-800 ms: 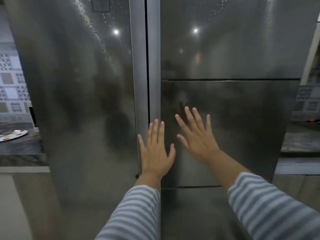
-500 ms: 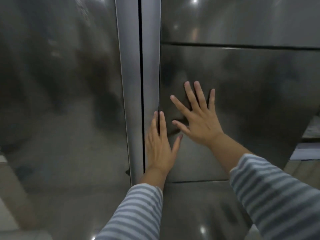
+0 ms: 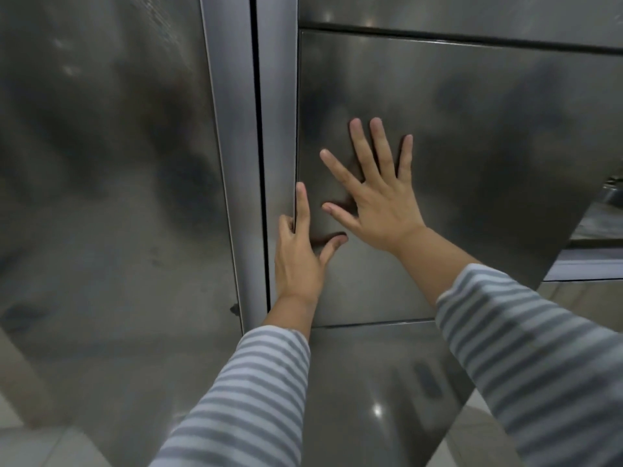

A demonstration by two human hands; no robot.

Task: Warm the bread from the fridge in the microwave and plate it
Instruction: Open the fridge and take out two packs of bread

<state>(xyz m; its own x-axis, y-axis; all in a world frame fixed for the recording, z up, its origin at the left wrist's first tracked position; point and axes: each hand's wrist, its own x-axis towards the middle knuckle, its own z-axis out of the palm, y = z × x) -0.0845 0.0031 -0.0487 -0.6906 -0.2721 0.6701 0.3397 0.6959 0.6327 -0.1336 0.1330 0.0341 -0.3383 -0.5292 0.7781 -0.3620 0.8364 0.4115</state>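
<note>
While my left hand [image 3: 298,261] hooks its fingers behind the fridge door [image 3: 472,170] edge and my right hand [image 3: 381,200] lies spread flat, opening is underway; bread unseen, presumably inside. Next: pull.

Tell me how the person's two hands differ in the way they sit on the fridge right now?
The right hand lies flat on the door panel with fingers spread wide; the left hand has fingers hooked into the panel's left edge, only forefinger and thumb plainly showing. The right hand sits higher and well inside the panel; the left hand sits lower, at the seam beside the vertical handle strip. Both touch the same panel, and both arms wear striped sleeves.
</note>
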